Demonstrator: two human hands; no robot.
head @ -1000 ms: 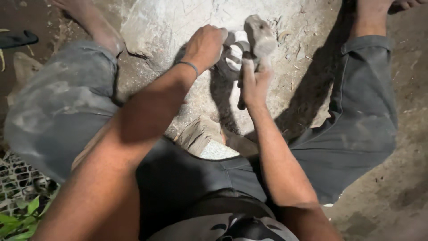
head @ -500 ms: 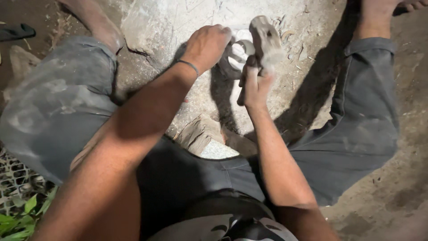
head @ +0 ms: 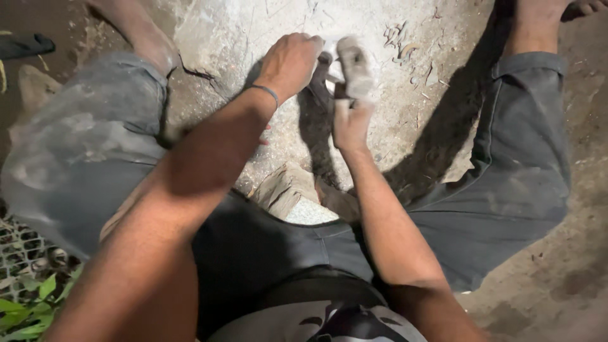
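Pale stone slab (head: 253,38) between legs: bare stretch left of left hand (head: 288,63), open for reach. Crack (head: 193,73) at slab's left edge, beside left knee (head: 82,145). Right of right hand (head: 350,123) slab also open, only loose shavings (head: 399,47) scattered (small, no real block). Grey carved piece (head: 354,63) stands between both hands, fills gap there. Near side cramped: stone block (head: 285,190) sits close against lap, just below forearms. Right leg (head: 513,158) walls off right flank; dirt floor (head: 582,126) beyond it free.
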